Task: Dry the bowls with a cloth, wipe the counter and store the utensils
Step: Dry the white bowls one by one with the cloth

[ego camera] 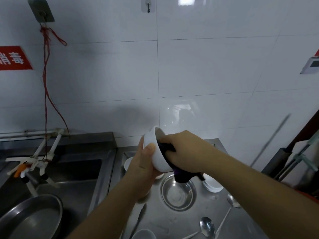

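Our left hand fingers clamp tilted white bowl; right hand fingers press dark cloth inside, drying above surface.

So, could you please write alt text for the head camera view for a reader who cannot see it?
A person's left hand holds a white bowl tilted over a steel counter while the right hand presses a dark cloth inside it. Below lie a steel bowl, spoons, a fork and more white dishes; a sink sits left.

White tiled wall, red sign, steel sink, wall hook
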Motion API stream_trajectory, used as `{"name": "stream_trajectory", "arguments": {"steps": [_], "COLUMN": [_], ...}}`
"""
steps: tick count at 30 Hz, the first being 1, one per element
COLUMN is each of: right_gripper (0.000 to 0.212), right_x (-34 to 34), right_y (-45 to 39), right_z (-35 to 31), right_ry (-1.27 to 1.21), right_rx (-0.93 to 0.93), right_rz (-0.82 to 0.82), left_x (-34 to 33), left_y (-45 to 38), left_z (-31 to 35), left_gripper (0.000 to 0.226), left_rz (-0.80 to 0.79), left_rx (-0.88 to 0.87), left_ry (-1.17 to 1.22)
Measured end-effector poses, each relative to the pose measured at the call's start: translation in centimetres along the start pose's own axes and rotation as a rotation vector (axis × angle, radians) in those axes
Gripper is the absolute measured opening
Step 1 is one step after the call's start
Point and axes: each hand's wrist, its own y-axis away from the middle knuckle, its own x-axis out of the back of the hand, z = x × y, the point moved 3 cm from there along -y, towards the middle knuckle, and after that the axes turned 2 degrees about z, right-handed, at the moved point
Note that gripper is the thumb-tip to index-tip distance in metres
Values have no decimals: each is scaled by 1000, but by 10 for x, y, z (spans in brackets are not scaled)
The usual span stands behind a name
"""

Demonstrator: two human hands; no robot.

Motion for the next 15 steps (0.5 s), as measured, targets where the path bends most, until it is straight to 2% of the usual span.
{"name": "stream_trajectory", "arguments": {"steps": [4,10,13,15], "right_gripper": [36,26,21,24], "right_x": [-2,-12,-27,-36], "right_y": [-4,18,14,9], "right_z": [3,18,20,17], "right_ry": [-323,-1296,-1594,-1614], "right_rx": [-228,-542,-627,-593], "right_rz": [-124,-213,-76,53], "left_x": [1,0,-2,-4], "left_y": [-2,11,13,14], "left_z": [5,-1,2,4], "left_gripper": [103,100,102,88], "left_rz": [-9,-67,-44,-32], "left_rx": [-72,-142,-143,-172], "left_ry": [-151,-295,-303,-330]}}
